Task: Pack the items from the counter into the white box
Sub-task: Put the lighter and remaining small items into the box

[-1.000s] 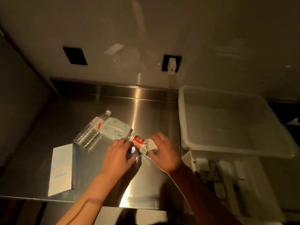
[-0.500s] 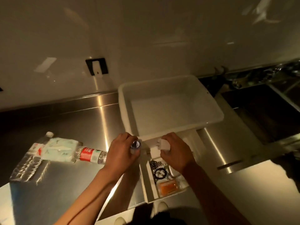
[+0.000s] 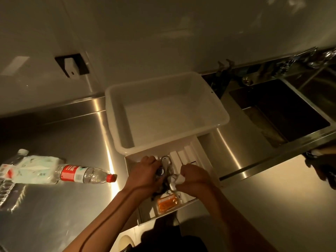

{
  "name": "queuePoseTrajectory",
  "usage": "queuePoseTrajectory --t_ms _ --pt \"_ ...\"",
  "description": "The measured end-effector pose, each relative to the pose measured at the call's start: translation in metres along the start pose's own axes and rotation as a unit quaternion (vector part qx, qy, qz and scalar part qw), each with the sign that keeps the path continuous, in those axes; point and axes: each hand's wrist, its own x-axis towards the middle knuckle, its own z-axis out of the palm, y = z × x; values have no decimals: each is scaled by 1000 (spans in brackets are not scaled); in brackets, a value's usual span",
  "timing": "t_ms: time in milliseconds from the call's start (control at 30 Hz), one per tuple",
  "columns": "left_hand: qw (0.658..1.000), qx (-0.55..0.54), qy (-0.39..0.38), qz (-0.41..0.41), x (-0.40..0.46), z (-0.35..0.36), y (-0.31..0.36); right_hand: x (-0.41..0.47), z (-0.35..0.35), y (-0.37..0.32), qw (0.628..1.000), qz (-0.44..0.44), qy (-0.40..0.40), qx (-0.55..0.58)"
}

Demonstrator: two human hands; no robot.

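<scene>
Both hands have moved off the counter since a second ago and now sit over the white compartment box (image 3: 189,199) at the counter's front edge, just in front of the big white tub (image 3: 222,113). View has swung right too, so the sink (image 3: 280,113) is now in frame at the right end of the counter (image 3: 54,139).

We see the left hand (image 3: 145,174) curled round a small dark round-ended item (image 3: 160,172); can't tell what it is. Right hand (image 3: 195,176) is clenched on a small white object (image 3: 179,179), looks like the plug-type piece, held over the middle of the box.

Inside the box: an orange packet (image 3: 167,203) near its front edge, a metal clip-like thing (image 3: 166,160) near its back edge, white dividers on the right side. Dark item under the hands is mostly hidden.

On the counter, left part: a red-capped water bottle (image 3: 85,174) lying on its side, cap toward the box, touching a white-green soft pack (image 3: 38,169). Second clear bottle (image 3: 12,160) lies at the far left edge, partly under that pack.

Tub is empty-looking, nothing visible in it.
</scene>
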Motion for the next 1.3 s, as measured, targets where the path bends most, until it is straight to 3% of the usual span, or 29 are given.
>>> queuePoseTrajectory --t_ms 500,900,1067,1300 --pt "1000 -7 -14 -26 -8 18 -3 2 15 -8 988 39 -127 -83" --pt "999 -19 -21 -28 -19 20 -5 -2 23 -20 982 12 -112 -149" --pt "999 -25 -26 -27 -18 19 -6 2 17 -13 988 11 -129 -86" --pt "998 -50 -34 -27 -8 21 1 2 -6 -23 987 -70 -28 143"
